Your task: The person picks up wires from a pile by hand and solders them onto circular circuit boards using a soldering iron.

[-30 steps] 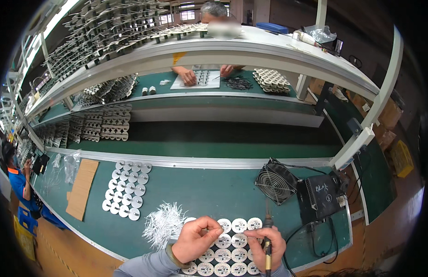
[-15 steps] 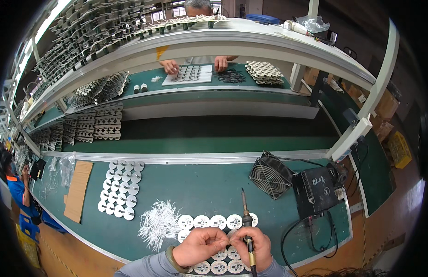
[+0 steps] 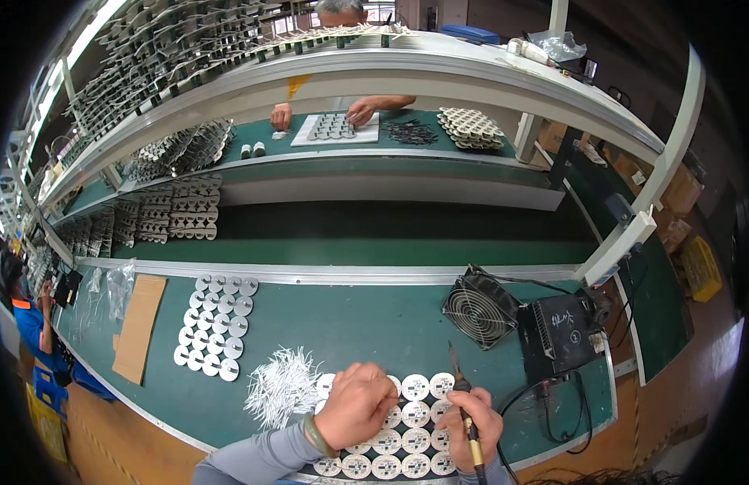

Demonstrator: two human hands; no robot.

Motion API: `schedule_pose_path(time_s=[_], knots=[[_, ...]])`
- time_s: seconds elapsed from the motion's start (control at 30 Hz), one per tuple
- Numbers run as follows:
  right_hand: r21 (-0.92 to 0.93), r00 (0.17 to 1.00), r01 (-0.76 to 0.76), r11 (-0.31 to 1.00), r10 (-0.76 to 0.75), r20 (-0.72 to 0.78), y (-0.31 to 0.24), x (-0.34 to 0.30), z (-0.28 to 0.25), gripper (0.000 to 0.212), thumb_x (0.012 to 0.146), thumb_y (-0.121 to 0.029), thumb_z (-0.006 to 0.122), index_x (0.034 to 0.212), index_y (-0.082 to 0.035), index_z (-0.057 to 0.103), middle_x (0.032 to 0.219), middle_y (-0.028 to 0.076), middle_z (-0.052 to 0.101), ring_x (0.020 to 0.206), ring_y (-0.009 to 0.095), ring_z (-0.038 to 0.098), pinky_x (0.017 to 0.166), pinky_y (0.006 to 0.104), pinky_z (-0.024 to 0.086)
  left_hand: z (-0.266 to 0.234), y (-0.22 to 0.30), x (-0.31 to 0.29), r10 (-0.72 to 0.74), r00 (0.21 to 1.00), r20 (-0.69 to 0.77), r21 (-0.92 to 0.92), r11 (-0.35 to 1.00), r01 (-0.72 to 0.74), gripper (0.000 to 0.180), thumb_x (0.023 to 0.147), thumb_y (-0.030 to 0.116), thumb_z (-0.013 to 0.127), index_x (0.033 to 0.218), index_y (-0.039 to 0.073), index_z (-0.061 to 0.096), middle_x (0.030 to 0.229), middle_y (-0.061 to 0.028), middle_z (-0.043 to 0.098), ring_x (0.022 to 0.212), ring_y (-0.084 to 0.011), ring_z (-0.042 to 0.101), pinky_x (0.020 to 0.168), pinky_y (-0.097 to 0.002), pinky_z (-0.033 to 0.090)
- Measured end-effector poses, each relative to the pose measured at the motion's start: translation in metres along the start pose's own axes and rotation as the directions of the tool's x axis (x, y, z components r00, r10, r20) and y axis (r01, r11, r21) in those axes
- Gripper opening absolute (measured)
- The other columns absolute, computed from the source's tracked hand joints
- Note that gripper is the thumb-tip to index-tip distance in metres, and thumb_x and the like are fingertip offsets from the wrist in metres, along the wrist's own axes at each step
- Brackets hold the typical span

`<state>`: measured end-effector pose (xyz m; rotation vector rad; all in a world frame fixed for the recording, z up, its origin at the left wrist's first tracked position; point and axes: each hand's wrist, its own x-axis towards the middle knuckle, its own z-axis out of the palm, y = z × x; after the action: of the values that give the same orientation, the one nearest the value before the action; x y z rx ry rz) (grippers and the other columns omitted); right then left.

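Observation:
My left hand [image 3: 357, 406] is over the left part of a panel of round white circuit boards [image 3: 416, 415], its fingers curled downward. Whatever its fingertips hold, if anything, is hidden behind the hand. At the panel's right side, my right hand [image 3: 473, 420] grips a soldering iron [image 3: 462, 383], whose thin tip points away from me and slightly left. Left of the boards lies a loose heap of short white wires [image 3: 279, 388], near my left wrist.
Farther left are a panel of round silver discs [image 3: 217, 325] and a cardboard strip [image 3: 140, 327]. A black fan [image 3: 480, 307] and a black box-shaped unit [image 3: 559, 335] with cables stand right. Beyond the metal rail, a co-worker's hands [image 3: 361, 111] work at a white board.
My hands have separated: the left has moved away from me over the boards, the right a little to the right. The soldering iron now leans leftward. The view has shifted slightly.

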<state>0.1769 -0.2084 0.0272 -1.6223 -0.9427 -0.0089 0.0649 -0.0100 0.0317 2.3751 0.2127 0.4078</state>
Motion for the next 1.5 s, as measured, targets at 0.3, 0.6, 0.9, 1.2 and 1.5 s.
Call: schedule_pose_path(time_s=[0.3, 0.6, 0.9, 1.2, 1.5], knots=[[-0.288, 0.987, 0.111, 0.951, -0.139, -0.078, 0.008, -0.015, -0.011, 0.023, 0.075, -0.023, 0.08, 0.091, -0.007, 0.075, 0.069, 0.003, 0.067, 0.067, 0.022, 0.063, 0.09, 0.0445, 0.041, 0.022, -0.007, 0.017, 0.048, 0.999, -0.022, 0.15, 0.988, -0.044, 0.01, 0.076, 0.007, 0.076, 0.082, 0.013, 0.071, 0.094, -0.0022, 0.058, 0.097, -0.026, 0.055, 0.086, -0.0423, 0.034], [-0.269, 0.998, 0.044, 0.962, -0.057, -0.041, 0.011, -0.016, -0.01, 0.015, 0.078, -0.016, 0.072, 0.088, -0.006, 0.071, 0.07, 0.006, 0.066, 0.065, 0.024, 0.061, 0.093, 0.048, 0.043, 0.026, -0.009, 0.017, -0.022, 1.0, -0.009, 0.109, 0.994, 0.022, 0.008, 0.078, 0.008, 0.076, 0.083, 0.012, 0.071, 0.095, -0.0027, 0.059, 0.097, -0.0267, 0.056, 0.086, -0.0424, 0.035], [-0.272, 0.995, 0.063, 0.96, -0.082, -0.058, 0.013, -0.015, -0.008, 0.018, 0.079, -0.023, 0.078, 0.088, -0.008, 0.074, 0.071, 0.003, 0.067, 0.066, 0.022, 0.064, 0.089, 0.0431, 0.042, 0.023, -0.011, 0.018, -0.044, 0.999, 0.031, 0.074, 0.996, 0.041, 0.007, 0.079, 0.008, 0.075, 0.084, 0.012, 0.071, 0.098, -0.0027, 0.059, 0.098, -0.027, 0.056, 0.085, -0.043, 0.036], [-0.277, 0.995, 0.067, 0.959, -0.085, -0.052, 0.012, -0.014, -0.006, 0.018, 0.08, -0.024, 0.078, 0.088, -0.008, 0.074, 0.071, 0.003, 0.068, 0.065, 0.021, 0.063, 0.088, 0.0418, 0.042, 0.024, -0.011, 0.019, -0.044, 0.999, 0.03, 0.079, 0.996, 0.041, 0.007, 0.079, 0.008, 0.075, 0.084, 0.011, 0.071, 0.098, -0.0027, 0.059, 0.097, -0.0269, 0.056, 0.084, -0.0427, 0.036], [-0.274, 0.998, 0.053, 0.96, -0.062, -0.024, 0.011, -0.012, -0.006, 0.017, 0.079, -0.023, 0.078, 0.087, -0.008, 0.074, 0.071, 0.004, 0.069, 0.065, 0.022, 0.064, 0.087, 0.0413, 0.041, 0.023, -0.011, 0.019, -0.033, 0.999, 0.021, 0.076, 0.997, 0.032, 0.007, 0.079, 0.008, 0.075, 0.083, 0.011, 0.071, 0.097, -0.0021, 0.059, 0.097, -0.0262, 0.056, 0.085, -0.0422, 0.036]])
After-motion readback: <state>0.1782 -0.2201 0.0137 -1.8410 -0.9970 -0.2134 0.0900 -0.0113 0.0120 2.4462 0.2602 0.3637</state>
